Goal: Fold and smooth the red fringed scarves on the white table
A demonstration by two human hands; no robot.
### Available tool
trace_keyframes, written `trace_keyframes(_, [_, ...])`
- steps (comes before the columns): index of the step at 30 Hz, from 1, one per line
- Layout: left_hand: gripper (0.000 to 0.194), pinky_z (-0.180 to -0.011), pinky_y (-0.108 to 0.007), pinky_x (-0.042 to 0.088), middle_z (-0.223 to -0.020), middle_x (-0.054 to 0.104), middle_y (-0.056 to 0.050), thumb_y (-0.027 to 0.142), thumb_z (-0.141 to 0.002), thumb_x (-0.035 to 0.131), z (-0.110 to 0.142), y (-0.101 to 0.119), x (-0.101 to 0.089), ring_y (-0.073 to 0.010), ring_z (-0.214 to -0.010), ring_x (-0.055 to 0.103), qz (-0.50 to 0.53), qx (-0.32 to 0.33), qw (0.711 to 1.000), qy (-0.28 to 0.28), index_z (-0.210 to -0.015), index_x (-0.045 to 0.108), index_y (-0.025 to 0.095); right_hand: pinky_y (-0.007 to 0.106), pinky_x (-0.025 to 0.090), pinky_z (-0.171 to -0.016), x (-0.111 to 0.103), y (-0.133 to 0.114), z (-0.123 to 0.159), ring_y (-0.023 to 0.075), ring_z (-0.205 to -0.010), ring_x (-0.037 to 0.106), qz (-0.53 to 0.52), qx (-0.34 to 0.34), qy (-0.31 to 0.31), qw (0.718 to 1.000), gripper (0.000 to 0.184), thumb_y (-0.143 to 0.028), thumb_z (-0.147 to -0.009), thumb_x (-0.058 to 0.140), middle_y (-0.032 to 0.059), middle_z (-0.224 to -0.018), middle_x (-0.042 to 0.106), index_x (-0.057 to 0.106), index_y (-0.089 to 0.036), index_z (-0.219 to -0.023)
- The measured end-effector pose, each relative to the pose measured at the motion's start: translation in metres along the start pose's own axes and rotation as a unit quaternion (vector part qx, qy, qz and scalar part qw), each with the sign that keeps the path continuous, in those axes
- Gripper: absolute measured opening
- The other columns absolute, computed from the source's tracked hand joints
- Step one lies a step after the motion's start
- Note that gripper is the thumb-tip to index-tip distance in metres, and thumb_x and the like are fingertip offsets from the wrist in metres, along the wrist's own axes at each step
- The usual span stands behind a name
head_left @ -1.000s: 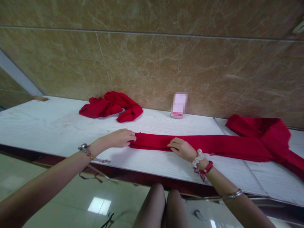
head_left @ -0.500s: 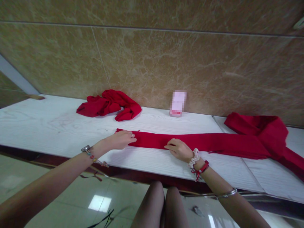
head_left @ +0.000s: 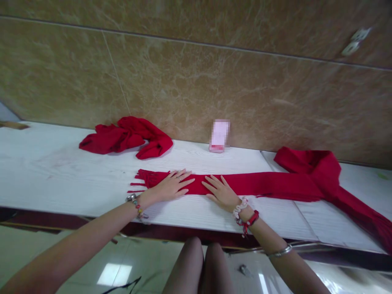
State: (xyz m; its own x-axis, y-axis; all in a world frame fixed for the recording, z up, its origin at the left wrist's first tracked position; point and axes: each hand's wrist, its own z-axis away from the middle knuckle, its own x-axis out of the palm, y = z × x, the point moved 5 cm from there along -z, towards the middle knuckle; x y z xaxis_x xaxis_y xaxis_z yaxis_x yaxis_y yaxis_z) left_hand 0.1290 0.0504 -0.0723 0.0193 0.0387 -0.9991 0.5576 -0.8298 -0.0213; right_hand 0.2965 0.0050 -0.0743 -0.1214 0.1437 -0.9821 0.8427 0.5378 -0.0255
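A long red scarf [head_left: 269, 183] lies folded into a narrow strip along the white tabletop, with its fringe showing at the left end. Near that fringed end my left hand [head_left: 174, 185] rests flat on the cloth, fingers spread. My right hand [head_left: 222, 192] also lies palm down on the strip, a little further right, its fingers apart. Neither hand grips anything. Toward the right the scarf runs into a loose loop, and a tail hangs down over the front edge.
Against the wall at the left, another red cloth [head_left: 128, 136] sits in a crumpled heap. A blurred pink-white object [head_left: 219, 135] leans at the wall behind my hands. The white table [head_left: 55, 175] ends close to my knees. A socket [head_left: 355, 42] is on the wall at right.
Both hands have gone from bent, pinching fingers to flat, spread ones on the scarf. The fringe at the left end now lies more exposed. The view has shifted slightly right.
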Motion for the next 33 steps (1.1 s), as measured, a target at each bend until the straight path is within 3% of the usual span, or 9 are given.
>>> trace_keyframes(5, [0.047,-0.101,-0.044,0.018,-0.142,0.026,-0.005,0.038,-0.089,0.032,0.001,-0.003,-0.001,-0.0243,-0.13,0.019,-0.006,-0.023,0.999,-0.023,-0.134,0.03,0.026,0.052,0.021,-0.102,-0.004,0.002,0.004,0.0239,-0.129,0.022,0.028,0.057,-0.042,0.997,0.047,-0.04,-0.089,0.033,0.0076,-0.14,0.031,0.033,-0.022,-0.133])
trace_keyframes(8, [0.048,-0.101,-0.044,0.018,-0.143,0.024,-0.006,0.039,-0.088,0.032,-0.001,-0.004,-0.001,-0.0242,-0.13,0.019,-0.009,-0.025,0.999,-0.031,-0.135,0.028,0.025,0.056,0.022,-0.099,-0.008,0.011,0.012,0.0266,-0.129,0.022,0.041,0.124,-0.056,0.99,0.05,-0.043,-0.089,0.03,0.0089,-0.141,0.028,0.031,-0.022,-0.134])
trace_keyframes(11, [0.05,-0.102,-0.042,0.018,-0.143,0.023,-0.006,0.041,-0.088,0.032,0.002,-0.008,0.001,-0.0227,-0.13,0.019,-0.012,-0.021,0.999,-0.034,-0.135,0.028,0.023,0.057,0.025,-0.097,-0.008,0.024,0.025,0.0273,-0.129,0.023,0.058,0.145,-0.077,0.985,0.05,-0.044,-0.089,0.028,0.0097,-0.141,0.027,0.031,-0.022,-0.134])
trace_keyframes(18, [0.057,-0.104,-0.04,0.016,-0.142,0.024,-0.01,0.044,-0.087,0.031,0.01,-0.016,0.001,-0.0216,-0.131,0.019,-0.003,-0.049,0.998,-0.032,-0.135,0.026,0.015,0.055,0.031,-0.095,-0.015,0.065,0.05,0.0319,-0.123,0.034,0.111,0.217,-0.038,0.969,0.047,-0.034,-0.089,0.033,0.0209,-0.135,0.034,0.04,-0.009,-0.129])
trace_keyframes(22, [0.056,-0.103,-0.045,0.016,-0.141,0.025,-0.012,0.045,-0.088,0.028,-0.008,-0.002,-0.002,-0.0234,-0.131,0.019,0.0,-0.056,0.998,-0.012,-0.135,0.027,0.014,0.051,0.03,-0.097,-0.016,0.035,0.021,0.0291,-0.126,0.03,0.073,0.17,0.0,0.983,0.048,-0.034,-0.088,0.034,0.0178,-0.137,0.033,0.038,-0.009,-0.129])
trace_keyframes(25, [0.056,-0.103,-0.043,0.018,-0.141,0.027,-0.012,0.044,-0.088,0.029,-0.021,0.009,-0.002,-0.0232,-0.13,0.021,-0.001,-0.059,0.998,-0.005,-0.134,0.028,0.013,0.048,0.028,-0.1,-0.009,0.005,-0.002,0.0256,-0.127,0.029,0.042,0.121,-0.003,0.992,0.048,-0.036,-0.088,0.034,0.0131,-0.138,0.033,0.036,-0.013,-0.131])
trace_keyframes(27, [0.056,-0.102,-0.041,0.021,-0.14,0.028,-0.012,0.043,-0.087,0.031,-0.024,0.011,0.0,-0.0232,-0.129,0.024,0.0,-0.064,0.998,-0.004,-0.134,0.029,0.012,0.047,0.028,-0.1,-0.003,-0.002,-0.008,0.0244,-0.127,0.029,0.035,0.108,-0.013,0.993,0.048,-0.036,-0.088,0.033,0.0115,-0.138,0.034,0.037,-0.015,-0.131])
trace_keyframes(30, [0.055,-0.102,-0.04,0.022,-0.139,0.03,-0.011,0.042,-0.087,0.032,-0.022,0.01,0.002,-0.0231,-0.129,0.025,0.002,-0.062,0.998,0.003,-0.134,0.03,0.013,0.047,0.028,-0.099,0.0,0.013,0.003,0.0245,-0.126,0.029,0.05,0.122,-0.03,0.991,0.047,-0.035,-0.088,0.033,0.0114,-0.138,0.033,0.036,-0.015,-0.131])
trace_keyframes(33, [0.055,-0.102,-0.04,0.022,-0.14,0.029,-0.01,0.042,-0.087,0.031,-0.019,0.006,0.004,-0.023,-0.129,0.025,-0.001,-0.06,0.998,0.004,-0.135,0.029,0.014,0.049,0.029,-0.098,-0.005,0.049,0.03,0.0262,-0.125,0.032,0.088,0.164,-0.051,0.981,0.046,-0.03,-0.088,0.034,0.0131,-0.137,0.034,0.037,-0.013,-0.131])
